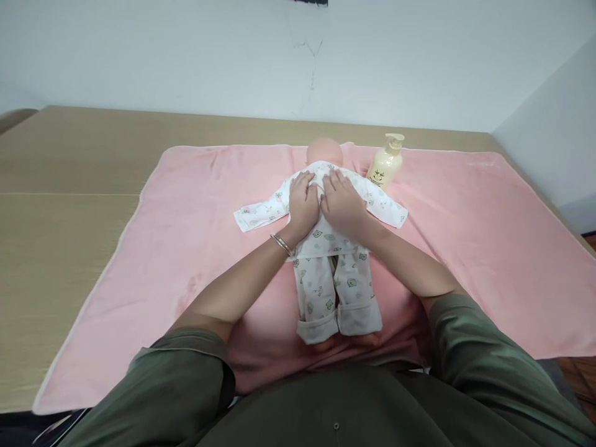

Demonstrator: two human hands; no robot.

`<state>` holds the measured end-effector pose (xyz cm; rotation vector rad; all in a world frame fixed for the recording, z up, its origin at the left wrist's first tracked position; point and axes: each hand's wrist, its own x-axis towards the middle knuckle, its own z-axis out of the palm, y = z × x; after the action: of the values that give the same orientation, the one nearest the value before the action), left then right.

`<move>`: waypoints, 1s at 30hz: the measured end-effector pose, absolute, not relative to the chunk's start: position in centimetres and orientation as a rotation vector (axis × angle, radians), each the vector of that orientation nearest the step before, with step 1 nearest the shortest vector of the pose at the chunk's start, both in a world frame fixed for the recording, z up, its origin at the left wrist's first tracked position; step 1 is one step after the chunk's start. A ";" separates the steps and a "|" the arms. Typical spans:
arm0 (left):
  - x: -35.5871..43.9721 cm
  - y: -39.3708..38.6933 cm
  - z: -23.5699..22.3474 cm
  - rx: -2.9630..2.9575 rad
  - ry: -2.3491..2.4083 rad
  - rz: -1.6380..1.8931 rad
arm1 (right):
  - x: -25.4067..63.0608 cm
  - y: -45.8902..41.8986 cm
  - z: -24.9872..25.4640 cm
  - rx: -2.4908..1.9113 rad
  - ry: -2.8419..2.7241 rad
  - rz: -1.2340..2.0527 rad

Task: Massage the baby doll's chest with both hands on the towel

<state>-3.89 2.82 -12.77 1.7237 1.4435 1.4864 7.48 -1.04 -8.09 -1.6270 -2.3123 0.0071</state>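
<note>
Fingers lie flat, grasping nothing; the pink blanket presumably cushions the doll, which lies on it, seemingly face down, beneath left hand and right hand; the pump bottle stands nearby, probably for easy reach.

Pink blanket soft matt cloth; doll clothes matt cloth; doll head smooth plastic; pump bottle glossy plastic; bangle shiny metal; tabletop smooth, wood-look.
</note>
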 end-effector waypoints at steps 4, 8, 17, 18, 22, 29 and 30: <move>-4.1 2.3 -12.8 1.622 1.393 1.570 | 8.1 0.3 -8.0 -1.442 -2.398 0.104; -4.1 2.0 -12.8 1.641 1.375 1.581 | 9.1 1.7 -8.0 -1.523 -2.281 0.151; -4.2 3.0 -13.1 1.741 1.413 1.516 | 8.0 -0.3 -7.7 -1.616 -2.295 0.095; -4.2 3.1 -13.0 1.805 1.422 1.469 | 8.3 0.2 -7.7 -1.597 -2.289 0.118; -3.6 2.9 -12.4 2.061 1.428 1.346 | 10.1 2.9 -8.3 -1.665 -2.141 0.172; -4.2 4.7 -12.2 2.021 1.430 1.226 | 9.2 1.3 -8.9 -1.727 -2.129 -0.003; -4.3 4.9 -12.3 2.002 1.424 1.213 | 9.0 1.0 -8.7 -1.705 -2.158 -0.010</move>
<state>-4.32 4.92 -12.28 2.0024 1.4238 1.2133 9.03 0.99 -8.69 -1.7054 -2.1581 -0.0097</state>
